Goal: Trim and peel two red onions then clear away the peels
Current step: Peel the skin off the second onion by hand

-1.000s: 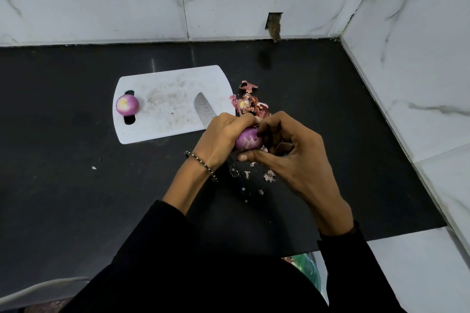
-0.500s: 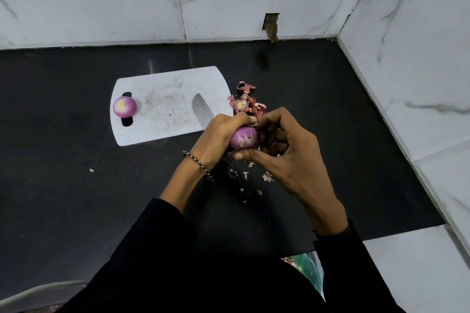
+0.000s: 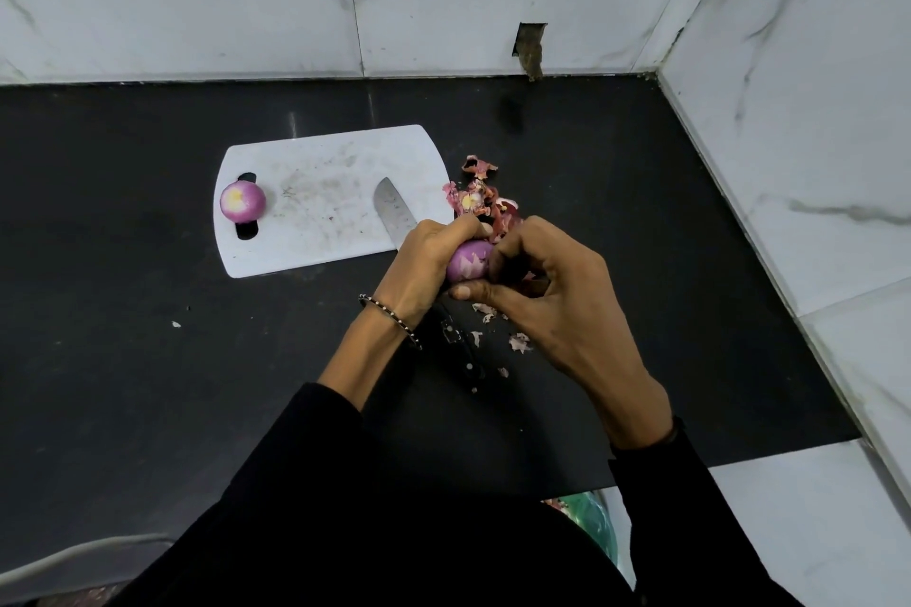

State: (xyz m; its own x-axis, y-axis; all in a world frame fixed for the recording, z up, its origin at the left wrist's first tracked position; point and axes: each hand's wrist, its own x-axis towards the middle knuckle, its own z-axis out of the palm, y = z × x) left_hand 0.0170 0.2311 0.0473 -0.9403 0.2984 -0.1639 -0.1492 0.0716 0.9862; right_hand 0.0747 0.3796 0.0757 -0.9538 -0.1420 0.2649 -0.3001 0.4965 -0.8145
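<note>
— Between the curled fingers (image 3: 458,226) sits the half-skinned onion (image 3: 471,261): small, light, firm, probably slick where bare.
— Grip?
— Left hand (image 3: 426,264) clamps its sides; right hand (image 3: 557,306) pinches its brittle skin. Peels (image 3: 480,201) lie just beyond the fingertips.

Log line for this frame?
left hand: grips second onion | right hand: curled round it | first onion: peeled, on cutting board

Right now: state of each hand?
Left hand: closed, gripping the partly peeled onion.
Right hand: closed, fingers curled on the same onion.
</note>
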